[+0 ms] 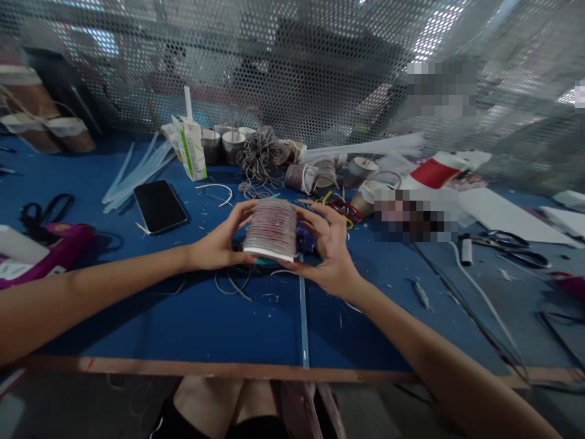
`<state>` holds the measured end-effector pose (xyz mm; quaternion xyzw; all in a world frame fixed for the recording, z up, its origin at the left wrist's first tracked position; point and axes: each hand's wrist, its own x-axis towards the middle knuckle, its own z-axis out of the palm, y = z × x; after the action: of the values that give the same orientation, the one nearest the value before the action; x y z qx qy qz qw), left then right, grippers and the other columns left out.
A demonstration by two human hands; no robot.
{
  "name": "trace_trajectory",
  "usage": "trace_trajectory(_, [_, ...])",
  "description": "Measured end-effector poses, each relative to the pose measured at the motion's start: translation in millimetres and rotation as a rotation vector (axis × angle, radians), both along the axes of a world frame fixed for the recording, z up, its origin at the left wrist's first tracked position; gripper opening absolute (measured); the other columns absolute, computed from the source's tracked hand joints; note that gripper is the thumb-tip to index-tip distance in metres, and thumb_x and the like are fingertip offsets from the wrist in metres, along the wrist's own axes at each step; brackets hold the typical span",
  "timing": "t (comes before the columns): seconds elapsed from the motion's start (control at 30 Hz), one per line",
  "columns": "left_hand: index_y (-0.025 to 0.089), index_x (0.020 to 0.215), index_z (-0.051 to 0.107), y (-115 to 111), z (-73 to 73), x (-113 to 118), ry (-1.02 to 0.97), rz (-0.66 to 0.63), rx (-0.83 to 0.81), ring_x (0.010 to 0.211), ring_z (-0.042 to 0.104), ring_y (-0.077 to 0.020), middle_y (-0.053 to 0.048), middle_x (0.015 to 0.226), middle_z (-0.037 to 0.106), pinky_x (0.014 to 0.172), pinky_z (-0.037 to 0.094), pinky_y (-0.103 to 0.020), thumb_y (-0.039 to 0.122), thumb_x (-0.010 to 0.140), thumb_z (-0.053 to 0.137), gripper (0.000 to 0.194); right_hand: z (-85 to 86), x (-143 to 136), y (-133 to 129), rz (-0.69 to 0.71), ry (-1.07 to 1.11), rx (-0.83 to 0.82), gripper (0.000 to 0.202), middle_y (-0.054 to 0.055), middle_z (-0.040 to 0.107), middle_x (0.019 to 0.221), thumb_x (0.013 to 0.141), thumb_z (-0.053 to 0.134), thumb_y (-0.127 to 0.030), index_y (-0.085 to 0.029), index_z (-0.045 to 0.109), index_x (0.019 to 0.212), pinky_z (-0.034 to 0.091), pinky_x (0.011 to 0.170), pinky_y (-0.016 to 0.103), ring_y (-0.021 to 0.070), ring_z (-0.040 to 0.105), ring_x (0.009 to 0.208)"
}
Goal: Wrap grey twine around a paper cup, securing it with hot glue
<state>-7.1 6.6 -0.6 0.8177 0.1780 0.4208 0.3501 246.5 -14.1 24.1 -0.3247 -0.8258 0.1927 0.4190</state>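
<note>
Between my two hands is a cylinder wound with grey cord point(272, 225), with reddish patches showing through and a white rim at its lower edge. My left hand point(223, 241) grips its left side, with the fingers curled behind and the thumb underneath. On the other side my right hand point(331, 247) holds it, thumb at the lower right edge. A clear glue stick point(303, 317) lies on the blue table below it. Something dark blue, partly hidden behind the cylinder, shows beside my right fingers.
A black phone point(161, 207) and a drink carton point(189, 149) stand left of centre. Behind are a tangle of grey cord point(261, 155) and several wrapped cups. Scissors point(516, 244) lie at right, a purple glue gun point(64, 247) at left. Perforated metal mesh point(219, 73) closes the back.
</note>
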Motion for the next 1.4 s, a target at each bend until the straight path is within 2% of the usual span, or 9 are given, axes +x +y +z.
trace_trajectory(0.17, [0.038,0.155,0.01,-2,-0.1,1,-0.01,0.039,0.04,0.154,0.024,-0.039,-0.014,0.167,0.017,0.123,0.03,-0.061,0.039,0.071,0.086,0.113,-1.8,2,0,0.025,-0.012,0.075,0.083,0.011,0.046,0.146,0.073,0.082,-0.037,-0.034,0.038,0.144,0.034,0.12,0.061,0.0342,0.04,0.142])
trace_trajectory(0.3, [0.034,0.154,0.024,-4,1.0,2,0.001,0.097,0.015,0.15,0.036,-0.0365,-0.015,0.159,0.035,0.122,0.034,-0.057,0.035,0.077,0.082,0.097,1.0,-2,-2,0.036,-0.068,0.08,0.074,0.011,0.043,0.148,0.08,0.073,-0.026,-0.031,0.037,0.144,0.035,0.12,0.059,0.0314,0.04,0.143])
trace_trajectory(0.47, [0.03,0.145,0.041,-2,-2.3,3,-0.078,0.274,0.061,0.136,0.053,-0.0324,-0.014,0.143,0.049,0.113,0.05,-0.05,0.035,0.07,0.086,0.087,4.2,-4,-5,0.125,0.12,0.011,0.077,0.013,0.028,0.163,0.077,0.075,-0.023,-0.033,0.03,0.138,0.038,0.118,0.057,0.0291,0.042,0.144])
trace_trajectory(0.63, [0.028,0.138,0.046,2,-6.2,4,-0.172,0.406,0.091,0.131,0.055,-0.0298,-0.012,0.137,0.051,0.109,0.053,-0.048,0.038,0.066,0.089,0.084,17.4,4,-16,0.186,0.143,0.078,0.024,0.006,0.065,0.137,0.082,0.062,-0.026,-0.029,0.048,0.101,0.037,0.112,0.062,0.0319,0.047,0.136])
trace_trajectory(0.73, [0.027,0.137,0.046,3,-7.2,4,-0.169,0.446,0.094,0.129,0.055,-0.03,-0.012,0.135,0.051,0.107,0.053,-0.049,0.04,0.065,0.089,0.084,24.0,6,-22,0.206,0.017,0.134,0.012,0.004,0.075,0.117,0.08,0.059,-0.025,-0.028,0.05,0.088,0.04,0.102,0.059,0.0328,0.051,0.118])
trace_trajectory(0.9, [0.026,0.136,0.047,4,-8.4,4,-0.19,0.448,0.122,0.127,0.056,-0.0291,-0.012,0.133,0.052,0.107,0.054,-0.047,0.045,0.066,0.088,0.083,24.4,4,-23,0.211,-0.153,0.182,0.008,0.002,0.074,0.118,0.08,0.057,-0.022,-0.026,0.053,0.086,0.042,0.09,0.051,0.028,0.049,0.102])
trace_trajectory(1.07, [0.026,0.134,0.048,4,-9.1,5,-0.197,0.452,0.117,0.126,0.057,-0.0291,-0.012,0.132,0.053,0.106,0.054,-0.047,0.042,0.065,0.089,0.082,24.6,4,-22,0.188,-0.199,0.165,0.005,0.004,0.073,0.122,0.081,0.056,-0.026,-0.026,0.052,0.085,0.041,0.087,0.052,0.0278,0.05,0.1])
trace_trajectory(1.23, [0.026,0.133,0.048,5,-10.0,5,-0.215,0.428,0.108,0.126,0.057,-0.0281,-0.011,0.131,0.052,0.107,0.054,-0.046,0.042,0.064,0.089,0.082,28.8,2,-22,0.193,-0.205,0.187,0.006,0.005,0.073,0.096,0.083,0.056,-0.025,-0.027,0.057,0.088,0.045,0.083,0.048,0.0263,0.048,0.093])
trace_trajectory(1.4, [0.026,0.131,0.047,5,-11.4,6,-0.234,0.425,0.078,0.127,0.057,-0.0273,-0.011,0.131,0.052,0.107,0.054,-0.045,0.04,0.064,0.09,0.081,26.8,3,-21,0.17,-0.139,0.106,0.007,0.005,0.074,0.111,0.087,0.056,-0.026,-0.026,0.051,0.082,0.045,0.087,0.05,0.0267,0.049,0.096])
